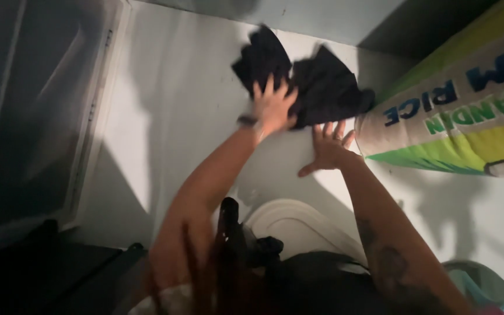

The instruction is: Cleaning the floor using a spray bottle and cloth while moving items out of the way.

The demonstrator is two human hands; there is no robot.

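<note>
The cloth point(310, 81) under the hands is black, or a very dark navy (the dim light makes it hard to tell), plain and without any pattern. The left hand point(273, 107) wears a dark band at the wrist; the right hand point(329, 149) is bare, and the forearm behind it carries a dark tattoo. The floor point(188, 99) is plain white, greyed by shadow. The big sack point(456, 111) is white with lime green and yellow bands and dark blue and green lettering. The container lid point(304, 224) is white. The clear bin point(36, 111) looks grey and translucent. A teal rim point(479, 280) shows at the lower right.
</note>
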